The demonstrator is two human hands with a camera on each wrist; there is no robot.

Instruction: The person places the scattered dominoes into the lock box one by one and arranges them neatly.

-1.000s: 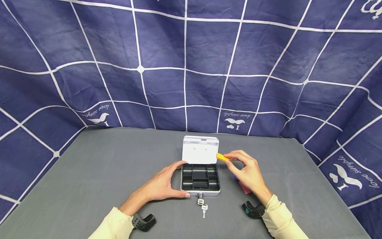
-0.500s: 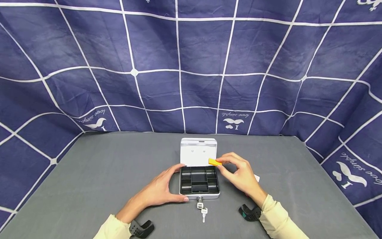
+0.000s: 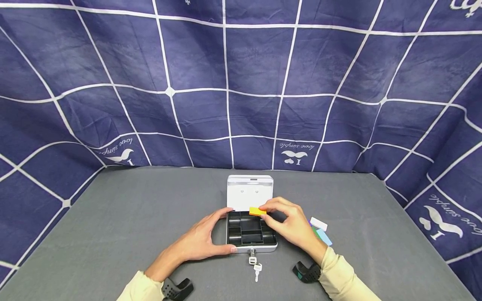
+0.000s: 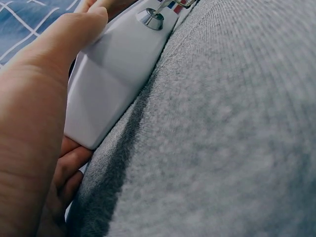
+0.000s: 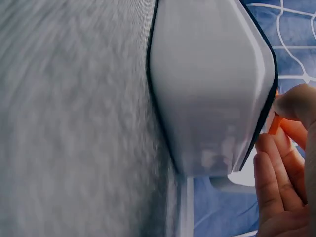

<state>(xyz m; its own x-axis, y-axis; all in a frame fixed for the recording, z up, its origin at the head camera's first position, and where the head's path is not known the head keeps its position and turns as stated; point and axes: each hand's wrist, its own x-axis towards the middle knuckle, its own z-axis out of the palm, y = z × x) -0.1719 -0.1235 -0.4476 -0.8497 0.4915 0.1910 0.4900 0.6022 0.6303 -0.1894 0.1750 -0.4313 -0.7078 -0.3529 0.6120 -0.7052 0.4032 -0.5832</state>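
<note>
Spanning the left side of the white box (image 3: 269, 249), the left hand (image 3: 203, 236) gripped it, thumb at the near left corner and fingers toward the far left one; the left wrist view showed other fingers tucked against that side. It had kept this hold over the last second, and the box looked steady on the grey bench (image 3: 150, 209). Lid (image 3: 242, 200) raised at the far side; black tray (image 3: 251, 225) inside, its compartments exposed. Lock at the near wall, keys (image 3: 257, 269) hanging from it onto the bench.

The yellow-orange block (image 3: 256, 211) was the mover. A second before, it was at the lid's right edge; now it was over the tray's far edge, in front of the lid's lower part. Pinched between thumb and fingers of the right hand (image 3: 291, 221), not yet released. Judged from this, the carry to the box was nearly done and only placement was left; which compartment, could not tell.

To the right, the hand's shift left had uncovered more small pieces on the bench: white block (image 3: 318, 223), blue block (image 3: 324, 237), and a green sliver (image 3: 315, 231), partly hidden.
</note>
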